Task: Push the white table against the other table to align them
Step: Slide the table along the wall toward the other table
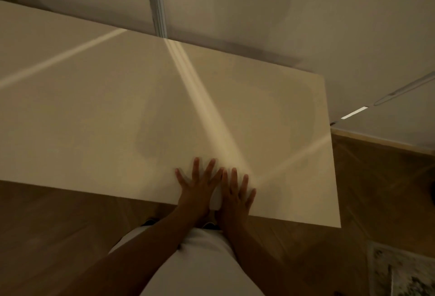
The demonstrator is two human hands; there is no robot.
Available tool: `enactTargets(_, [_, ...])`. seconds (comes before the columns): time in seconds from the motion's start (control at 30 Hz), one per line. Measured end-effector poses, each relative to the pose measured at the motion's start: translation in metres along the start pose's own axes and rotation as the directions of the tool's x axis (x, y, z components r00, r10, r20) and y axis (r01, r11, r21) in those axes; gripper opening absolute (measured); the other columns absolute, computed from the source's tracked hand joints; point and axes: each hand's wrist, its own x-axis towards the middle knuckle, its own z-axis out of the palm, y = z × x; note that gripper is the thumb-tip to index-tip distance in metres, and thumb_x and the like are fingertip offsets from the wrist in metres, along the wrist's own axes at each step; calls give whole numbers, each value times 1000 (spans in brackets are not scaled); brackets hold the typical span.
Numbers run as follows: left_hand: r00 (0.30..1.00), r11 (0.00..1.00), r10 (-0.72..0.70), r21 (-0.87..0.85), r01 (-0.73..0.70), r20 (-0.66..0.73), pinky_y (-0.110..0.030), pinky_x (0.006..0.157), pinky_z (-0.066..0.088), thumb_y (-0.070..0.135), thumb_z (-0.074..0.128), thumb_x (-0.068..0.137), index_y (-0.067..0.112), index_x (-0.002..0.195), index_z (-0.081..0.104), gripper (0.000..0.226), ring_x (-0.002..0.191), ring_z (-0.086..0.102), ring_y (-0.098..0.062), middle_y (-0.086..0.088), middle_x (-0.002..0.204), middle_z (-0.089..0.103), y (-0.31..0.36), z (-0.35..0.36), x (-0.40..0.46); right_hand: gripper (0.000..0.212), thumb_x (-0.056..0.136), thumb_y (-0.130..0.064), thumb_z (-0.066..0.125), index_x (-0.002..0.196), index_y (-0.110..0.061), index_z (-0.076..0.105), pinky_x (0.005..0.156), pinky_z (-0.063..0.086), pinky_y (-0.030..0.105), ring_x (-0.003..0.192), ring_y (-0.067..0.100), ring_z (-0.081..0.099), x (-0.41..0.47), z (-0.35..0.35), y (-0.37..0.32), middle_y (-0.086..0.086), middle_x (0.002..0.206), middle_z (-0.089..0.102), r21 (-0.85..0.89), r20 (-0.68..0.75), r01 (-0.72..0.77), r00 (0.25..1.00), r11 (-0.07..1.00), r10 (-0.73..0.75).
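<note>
The white table [117,107] fills most of your view – a big plain top running away from your hands to the wall [259,13] ahead, w/ its far edge close along that wall. Its right end stops just short of the corner, well right of your hands. A seam or pale line crosses the top far off to the left of your hands; can't tell from here whether that's the other table's edge or only reflected light. A bright streak of glare runs from the wall's vertical strip [157,1] down across the top, ending just beyond your right fingertips.

Wood floor [58,236] shows below the near edge on both sides of your arms, and a patterned rug [400,272] lies low to the right, well apart from the table.

Your left hand [197,187] lies flat on the top, fingers spread, palm right at the near edge. Your right hand [235,194] sits just beside it, also flat and splayed – thumbs nearly touching. Neither hand is wrapped round anything; both palms press on the surface, unclenched. The view is motion-blurred, so finer detail is lost.
</note>
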Motion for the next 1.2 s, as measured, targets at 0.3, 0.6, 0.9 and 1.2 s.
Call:
enactTargets(0.3, [1000,998,26,-65,-27,-13,-84,99,-5,44,78,70,38,152,-21,129,146,-28,-41,2,161,-33,-4,-5,-7,125,75,-49,73,156,-36,-21,116,-17,60,149,32,-32,1,-1,5,-4,164,-30,-24,49,41,998,999,-40])
enactTargets(0.6, [1000,965,-10,-261,4,-23,-66,118,-2,62,57,86,35,151,-26,109,150,-24,-29,1,165,-23,-30,2,-27,112,77,-83,41,151,-39,-31,122,-9,54,150,20,-32,2,-11,-14,-3,162,-34,78,42,261,963,962,-265])
enactTargets(0.9, [938,905,-325,-328,272,-118,-57,118,-5,64,68,79,35,156,-12,115,150,-21,-30,1,164,-21,-107,7,-83,113,85,-73,53,153,-34,-30,118,-20,52,148,23,-35,-3,-21,-107,-1,161,-37,35,86,514,853,857,-515])
enactTargets(1.2, [933,940,-294,-242,243,-207,-56,115,-10,64,70,77,35,156,-12,118,149,-24,-31,-1,165,-20,-231,8,-114,114,89,-64,59,155,-26,-25,123,-9,56,151,31,-27,-9,-1,-239,8,164,-29,-70,104,501,864,863,-493])
